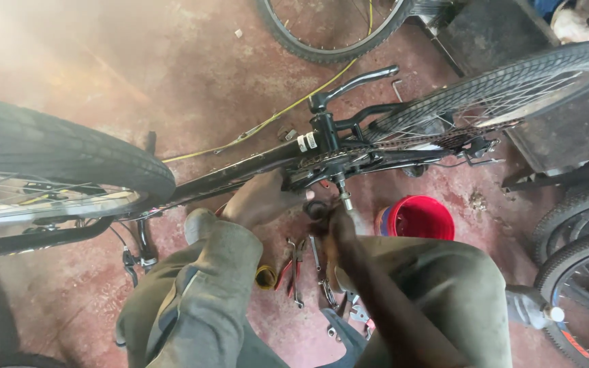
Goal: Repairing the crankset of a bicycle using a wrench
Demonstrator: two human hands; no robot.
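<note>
Both hands at the bottom bracket of the upturned bicycle (253,167): left hand (264,201) closed around the frame, right hand (332,221) pinching a dark part under the bare crank axle (343,194). Crank arm off; pliers (288,269) and spanners (322,279) on floor mid-foreground.

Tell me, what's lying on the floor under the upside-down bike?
Under the bike frame sit a red bucket, red-handled pliers and some spanners on the red floor. The person's knees and arms cover the rest, so more tools may be hidden there.
</note>
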